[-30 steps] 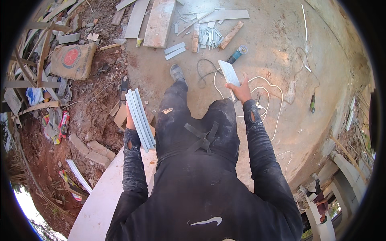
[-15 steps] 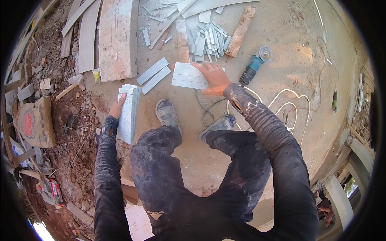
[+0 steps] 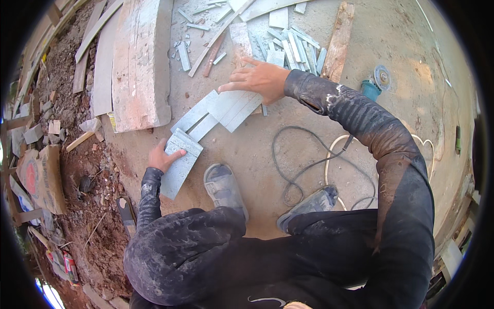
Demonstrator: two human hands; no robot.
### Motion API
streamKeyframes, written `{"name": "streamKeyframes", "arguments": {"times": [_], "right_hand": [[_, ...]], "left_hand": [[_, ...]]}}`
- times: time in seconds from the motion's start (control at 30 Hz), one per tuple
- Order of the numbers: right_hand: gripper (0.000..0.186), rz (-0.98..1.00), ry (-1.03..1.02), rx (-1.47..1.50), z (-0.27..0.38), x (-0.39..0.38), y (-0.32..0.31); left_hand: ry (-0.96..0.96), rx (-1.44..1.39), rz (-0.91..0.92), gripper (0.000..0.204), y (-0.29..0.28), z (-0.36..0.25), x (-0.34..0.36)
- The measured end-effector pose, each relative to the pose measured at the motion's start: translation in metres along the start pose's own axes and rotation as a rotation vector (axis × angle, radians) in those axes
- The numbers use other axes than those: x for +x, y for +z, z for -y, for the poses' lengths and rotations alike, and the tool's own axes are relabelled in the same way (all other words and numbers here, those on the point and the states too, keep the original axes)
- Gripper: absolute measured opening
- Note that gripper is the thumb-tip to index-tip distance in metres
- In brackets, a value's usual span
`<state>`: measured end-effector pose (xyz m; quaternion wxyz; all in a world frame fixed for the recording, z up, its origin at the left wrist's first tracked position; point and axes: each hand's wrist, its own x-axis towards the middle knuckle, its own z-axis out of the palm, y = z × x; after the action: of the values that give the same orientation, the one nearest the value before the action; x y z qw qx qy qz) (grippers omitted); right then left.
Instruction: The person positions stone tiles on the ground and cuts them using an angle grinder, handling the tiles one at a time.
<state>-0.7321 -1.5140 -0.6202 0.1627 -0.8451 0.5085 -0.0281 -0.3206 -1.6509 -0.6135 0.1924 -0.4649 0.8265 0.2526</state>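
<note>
My left hand (image 3: 162, 158) grips a stack of grey tile strips (image 3: 180, 164), resting it on the concrete floor beside my left sandal (image 3: 224, 189). My right hand (image 3: 257, 78) is stretched forward with fingers spread, pressing on the top edge of a wider grey tile piece (image 3: 231, 108) that lies flat on the floor. Two more grey strips (image 3: 198, 119) lie between that piece and the stack. I am bent low over the floor, both dark sleeves in view.
A pile of several cut tile strips (image 3: 296, 49) lies ahead, next to a wooden plank (image 3: 338, 38). A teal angle grinder (image 3: 374, 85) sits to the right, its black cable (image 3: 298, 165) looping by my right sandal (image 3: 309, 203). Wide boards (image 3: 139, 62) and rubble lie left.
I have bent lower. My right hand has put the wide tile down flat on the floor, and my left hand has lowered the stack of strips to the ground.
</note>
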Motion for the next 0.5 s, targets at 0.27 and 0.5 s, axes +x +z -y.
{"name": "streamKeyframes", "arguments": {"times": [0.27,0.5], "right_hand": [[0.117,-0.152,0.513,-0.072,0.003,-0.038,0.002],[0.124,0.082,0.739,-0.029,-0.025,-0.061,0.0]], "left_hand": [[0.043,-0.229,-0.134,0.071,0.027,0.024,-0.016],[0.084,-0.244,-0.208,0.069,0.042,0.029,-0.011]]}}
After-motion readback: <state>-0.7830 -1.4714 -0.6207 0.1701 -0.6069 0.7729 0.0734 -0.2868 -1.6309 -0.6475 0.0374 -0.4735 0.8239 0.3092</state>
